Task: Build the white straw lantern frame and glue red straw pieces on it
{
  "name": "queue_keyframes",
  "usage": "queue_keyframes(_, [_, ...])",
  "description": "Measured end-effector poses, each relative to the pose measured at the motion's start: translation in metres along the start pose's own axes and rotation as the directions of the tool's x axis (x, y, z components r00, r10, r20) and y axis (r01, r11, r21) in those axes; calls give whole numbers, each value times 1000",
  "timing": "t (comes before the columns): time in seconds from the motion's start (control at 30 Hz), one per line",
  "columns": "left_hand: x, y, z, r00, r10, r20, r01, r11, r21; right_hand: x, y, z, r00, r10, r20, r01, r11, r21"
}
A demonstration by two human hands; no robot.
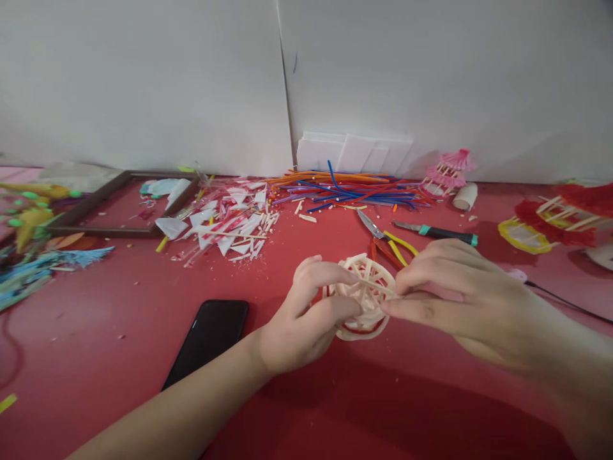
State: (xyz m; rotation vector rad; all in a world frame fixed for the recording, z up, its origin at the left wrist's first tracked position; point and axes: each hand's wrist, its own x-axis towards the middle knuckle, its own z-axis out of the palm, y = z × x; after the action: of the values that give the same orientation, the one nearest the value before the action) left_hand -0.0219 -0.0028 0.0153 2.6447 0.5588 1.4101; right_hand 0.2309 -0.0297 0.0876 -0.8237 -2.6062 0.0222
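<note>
A small round openwork frame (366, 329) of cream strips, with spokes and a ring-shaped rim, stands on the red table between my hands. My left hand (309, 316) grips its left side, thumb and forefinger bent over the top. A thin cream strip (376, 285) crosses the top of the frame. Its right end is pinched between the thumb and forefinger of my right hand (445, 291). The fingers hide part of the frame, so I cannot make out whether the strip is joined to it.
Behind the frame lie yellow-and-red-handled pliers (383, 237) and a utility knife (435, 232). Colourful pipe cleaners (349, 191) and paper scraps (230, 217) are heaped farther back. A black phone (209, 338) rests at left. Red tiered models (565, 214) stand at right.
</note>
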Motion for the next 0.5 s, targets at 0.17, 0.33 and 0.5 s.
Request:
queue_keyframes(0.17, [-3,-5,-1,1000,24,-7,-24,998,-59,3,4,6,999,-34,-5,34,998,54])
queue_keyframes(0.33, [1,-2,1,994,87,-69,-83,995,58,3,-1,8,999,-38,-19,39,998,46])
queue_keyframes(0.5, [4,4,3,991,44,-129,-37,998,55,4,-12,6,1000,27,10,-28,997,69])
